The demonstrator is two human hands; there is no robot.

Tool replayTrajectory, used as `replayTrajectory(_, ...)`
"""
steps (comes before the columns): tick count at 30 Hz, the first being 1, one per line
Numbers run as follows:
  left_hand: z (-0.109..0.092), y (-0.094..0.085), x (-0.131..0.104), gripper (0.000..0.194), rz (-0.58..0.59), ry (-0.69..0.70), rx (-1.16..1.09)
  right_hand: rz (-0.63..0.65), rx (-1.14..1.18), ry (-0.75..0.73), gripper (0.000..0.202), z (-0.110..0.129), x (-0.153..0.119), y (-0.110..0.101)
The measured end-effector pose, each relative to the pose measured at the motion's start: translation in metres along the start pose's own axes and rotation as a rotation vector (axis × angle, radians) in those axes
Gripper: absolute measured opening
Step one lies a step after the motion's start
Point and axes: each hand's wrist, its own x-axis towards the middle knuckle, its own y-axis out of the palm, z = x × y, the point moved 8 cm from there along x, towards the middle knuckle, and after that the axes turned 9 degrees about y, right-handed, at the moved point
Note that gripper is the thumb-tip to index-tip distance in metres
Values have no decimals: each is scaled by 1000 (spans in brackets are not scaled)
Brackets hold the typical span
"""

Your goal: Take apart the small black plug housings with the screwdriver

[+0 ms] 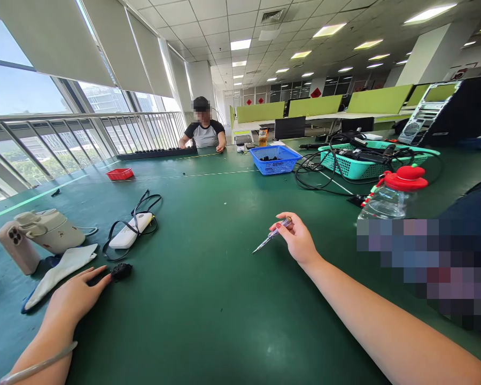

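Note:
My right hand (299, 238) is closed around the clear handle of a slim screwdriver (270, 235), held above the green table with its thin metal tip pointing down and left. Low on the left, my left hand (78, 291) rests on the table with its fingers stretched out. Its thumb tip meets the edge of a small black lumpy part (121, 271), whose kind I cannot make out. A white cloth-like strip with a blue edge (62, 272) lies just beyond that hand. Beside it stand a phone (19, 248) and a cream-coloured bottle (50, 230) on its side.
A white power strip (131, 231) with a black cord lies left of centre. Farther off are a red basket (120, 174), a blue basket (275, 163) and a teal basket (348, 167) with cables. A red-lidded bottle (388, 198) stands right. Another person (204, 131) sits across the table.

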Motion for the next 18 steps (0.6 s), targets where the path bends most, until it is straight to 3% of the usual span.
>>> replayTrajectory(4, -4, -6, -4, 46, 22, -79, 142, 7, -12, -18, 42, 2, -1, 0)
replayTrajectory(7, -27, -28, -10, 49, -134, -38, 124, 5, -11, -16, 43, 4, -2, 0)
replayTrajectory(10, -59, -41, -17, 52, -257, 143, -9, 2, -13, -1, 43, 5, -3, 0)
replayTrajectory(14, -88, -25, -16, 50, -142, 391, -129, 6, -8, 2, 43, 5, -4, 1)
replayTrajectory(18, -88, -9, -11, 48, -42, 413, -121, 10, -7, -11, 43, 5, -3, 1)
